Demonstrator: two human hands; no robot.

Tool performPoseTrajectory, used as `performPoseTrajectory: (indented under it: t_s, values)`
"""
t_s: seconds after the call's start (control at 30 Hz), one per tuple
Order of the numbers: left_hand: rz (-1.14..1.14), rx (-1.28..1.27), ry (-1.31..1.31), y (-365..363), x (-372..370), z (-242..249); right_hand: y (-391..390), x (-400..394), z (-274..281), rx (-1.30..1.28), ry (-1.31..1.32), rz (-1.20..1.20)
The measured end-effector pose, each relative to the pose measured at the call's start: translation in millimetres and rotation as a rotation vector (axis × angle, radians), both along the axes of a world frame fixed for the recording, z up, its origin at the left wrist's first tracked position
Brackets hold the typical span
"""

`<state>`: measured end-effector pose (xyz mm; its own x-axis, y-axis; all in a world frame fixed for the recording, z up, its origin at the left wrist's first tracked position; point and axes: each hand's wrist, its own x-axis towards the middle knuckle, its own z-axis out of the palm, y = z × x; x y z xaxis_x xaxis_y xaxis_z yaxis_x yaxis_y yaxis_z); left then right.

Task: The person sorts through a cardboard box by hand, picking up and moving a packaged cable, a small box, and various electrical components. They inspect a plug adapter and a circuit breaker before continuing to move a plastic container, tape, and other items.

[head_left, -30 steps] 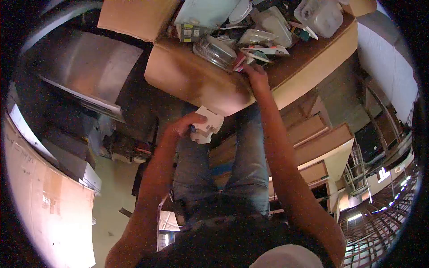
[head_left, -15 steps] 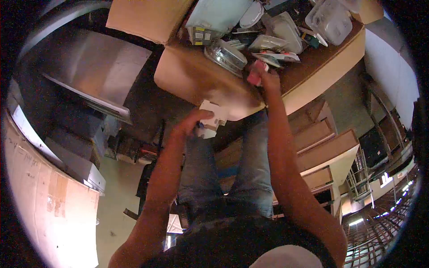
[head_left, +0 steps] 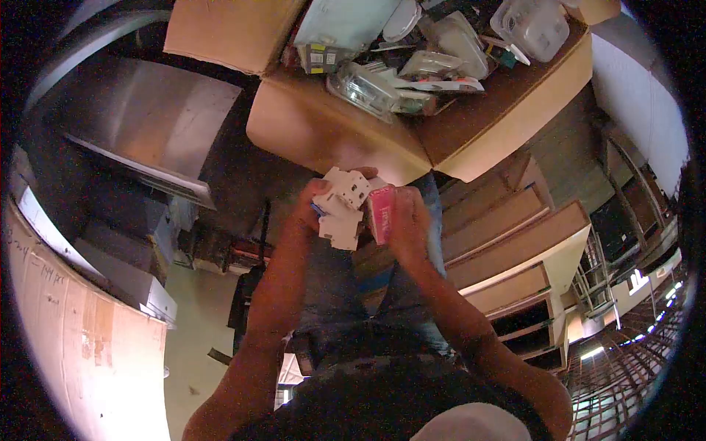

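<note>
My left hand (head_left: pixel 310 198) is closed around white moulded blocks (head_left: pixel 340 217) with small dark openings, shaped like circuit breakers. A bit of blue shows by the fingers. Close on the right, my right hand (head_left: pixel 409 220) grips a small pink box (head_left: pixel 382 213) with white lettering and a pale side. The box's near edge is right beside the white blocks. Both hands are above my legs, just in front of the large open cardboard box (head_left: pixel 338 121).
Clear plastic packs (head_left: pixel 362 90), a clear tub (head_left: pixel 531 28) and a grey-and-yellow carton (head_left: pixel 323 59) fill the cardboard box. A metal sheet (head_left: pixel 158 110) stands at left, above a taped carton (head_left: pixel 88 331). Wooden shelving (head_left: pixel 507 235) is on the right.
My right hand has drawn the pink box out of the cardboard box and back beside my left hand. The white blocks have turned and now show more of their faces.
</note>
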<state>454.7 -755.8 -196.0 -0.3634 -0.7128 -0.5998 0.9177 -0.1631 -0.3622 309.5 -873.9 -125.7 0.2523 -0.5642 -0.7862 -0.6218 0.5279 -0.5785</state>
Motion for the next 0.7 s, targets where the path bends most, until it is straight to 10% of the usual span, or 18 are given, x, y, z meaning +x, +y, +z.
performPoseTrajectory:
  t_s: [0.27, 0.4, 0.7]
  values:
    - [0.368, 0.222, -0.148, 9.9, -13.6, -4.2, -57.3, 21.0, 6.1, 0.224, -0.061, 0.077]
    - [0.374, 0.294, -0.189, 17.6, -18.6, -9.3, -109.7, 61.4, -43.3, -0.713, -0.128, 0.767]
    - [0.104, 0.451, -0.208, 55.0, -39.3, -25.0, -176.8, 245.8, -183.2, -1.047, -0.087, 1.533]
